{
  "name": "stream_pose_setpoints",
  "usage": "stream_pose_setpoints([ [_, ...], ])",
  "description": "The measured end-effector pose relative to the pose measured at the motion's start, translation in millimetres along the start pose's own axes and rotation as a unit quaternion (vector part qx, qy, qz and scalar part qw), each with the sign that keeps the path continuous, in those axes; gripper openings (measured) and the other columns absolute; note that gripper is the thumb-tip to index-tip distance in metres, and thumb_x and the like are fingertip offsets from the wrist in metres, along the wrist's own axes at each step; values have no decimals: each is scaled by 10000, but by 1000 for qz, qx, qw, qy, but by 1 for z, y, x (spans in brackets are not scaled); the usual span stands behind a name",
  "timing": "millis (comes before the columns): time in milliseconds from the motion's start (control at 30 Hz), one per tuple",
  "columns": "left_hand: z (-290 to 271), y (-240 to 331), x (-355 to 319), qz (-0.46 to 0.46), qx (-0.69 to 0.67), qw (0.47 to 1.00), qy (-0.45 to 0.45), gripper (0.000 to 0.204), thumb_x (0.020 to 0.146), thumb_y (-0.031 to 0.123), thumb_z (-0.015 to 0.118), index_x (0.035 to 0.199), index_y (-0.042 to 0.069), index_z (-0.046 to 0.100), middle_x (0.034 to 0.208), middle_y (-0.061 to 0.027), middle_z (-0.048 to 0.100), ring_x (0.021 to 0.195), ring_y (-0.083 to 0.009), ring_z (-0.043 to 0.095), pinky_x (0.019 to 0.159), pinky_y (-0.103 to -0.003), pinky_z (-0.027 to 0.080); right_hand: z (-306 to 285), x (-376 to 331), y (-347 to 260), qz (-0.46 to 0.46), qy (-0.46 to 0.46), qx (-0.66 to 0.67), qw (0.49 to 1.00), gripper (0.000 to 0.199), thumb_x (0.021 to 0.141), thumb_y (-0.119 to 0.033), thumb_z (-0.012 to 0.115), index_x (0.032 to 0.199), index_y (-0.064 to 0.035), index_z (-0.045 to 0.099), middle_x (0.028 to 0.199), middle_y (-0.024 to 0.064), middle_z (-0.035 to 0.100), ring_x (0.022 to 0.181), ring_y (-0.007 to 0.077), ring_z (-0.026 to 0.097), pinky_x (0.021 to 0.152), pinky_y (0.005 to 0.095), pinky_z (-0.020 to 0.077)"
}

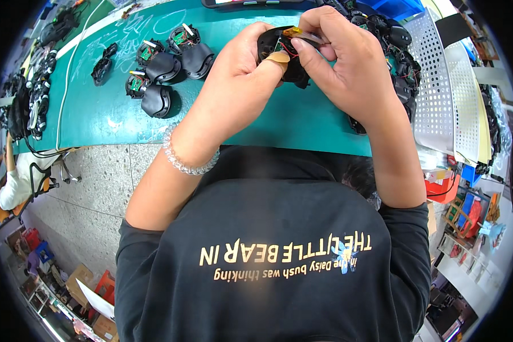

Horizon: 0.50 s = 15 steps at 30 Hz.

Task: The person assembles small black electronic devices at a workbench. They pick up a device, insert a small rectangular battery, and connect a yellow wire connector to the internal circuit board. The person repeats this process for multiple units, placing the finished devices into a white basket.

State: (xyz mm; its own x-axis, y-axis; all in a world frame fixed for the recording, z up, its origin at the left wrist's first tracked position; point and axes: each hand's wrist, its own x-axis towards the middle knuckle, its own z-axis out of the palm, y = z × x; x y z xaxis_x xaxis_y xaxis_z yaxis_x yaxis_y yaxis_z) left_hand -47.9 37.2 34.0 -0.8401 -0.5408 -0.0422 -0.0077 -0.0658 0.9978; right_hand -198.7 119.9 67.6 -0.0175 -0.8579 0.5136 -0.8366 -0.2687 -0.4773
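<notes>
Above the green mat, my left hand [233, 80] grips an opened black plastic housing [295, 74]. A tan bandage wraps its thumb, which presses near the inner edge. Thin red wires and a bit of green board show inside. My right hand [353, 71] pinches a small flat silvery piece with amber tape [309, 37], possibly a pouch battery, over the housing's opening. My fingers partly hide both. To the left lie three similar black units with rounded shells [155, 101] and exposed green circuit boards [135, 84]. A smaller black part [103, 65] rests beyond them.
Black housings with wires [403, 80] are heaped at the right, beside a white perforated basket [433, 97]. Bundled cables [37, 105] line the mat's left end, near a white cord [68, 85]. A blue bin [398, 7] stands far right. Another person [25, 179] sits at left.
</notes>
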Motion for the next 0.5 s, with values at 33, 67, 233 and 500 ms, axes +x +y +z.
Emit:
stream_pose_setpoints([
  [33,0,0,0,2,-5,1000,1,271,917,125,494,1178,54,488,980,25,587,877,-19,544,751,-189,472,-1,0,-1,8,-5,-2,1000,140,784,-80,614,851,-15,510,665,150,559,581,322,580,517,367,443],
  [67,1,-2,-1,4,-11,1000,3,270,917,126,493,1177,54,488,979,24,587,875,-21,545,752,-189,472,-2,0,-3,15,-11,-2,1000,138,789,-83,608,851,-14,507,670,156,562,595,331,582,526,377,445],
  [233,1,-6,-1,29,-3,1000,-5,266,913,117,486,1171,52,492,977,19,585,873,-28,550,756,-193,472,3,-6,-3,23,-23,-49,998,162,830,-102,609,937,-22,517,744,93,584,617,195,558,568,279,442],
  [500,-3,-5,-1,-9,12,1000,-17,258,908,123,478,1156,57,507,948,15,592,844,-27,553,741,-186,463,-20,12,-19,53,-157,-44,985,127,828,-98,561,866,-1,489,697,193,567,679,384,578,588,432,441],
])
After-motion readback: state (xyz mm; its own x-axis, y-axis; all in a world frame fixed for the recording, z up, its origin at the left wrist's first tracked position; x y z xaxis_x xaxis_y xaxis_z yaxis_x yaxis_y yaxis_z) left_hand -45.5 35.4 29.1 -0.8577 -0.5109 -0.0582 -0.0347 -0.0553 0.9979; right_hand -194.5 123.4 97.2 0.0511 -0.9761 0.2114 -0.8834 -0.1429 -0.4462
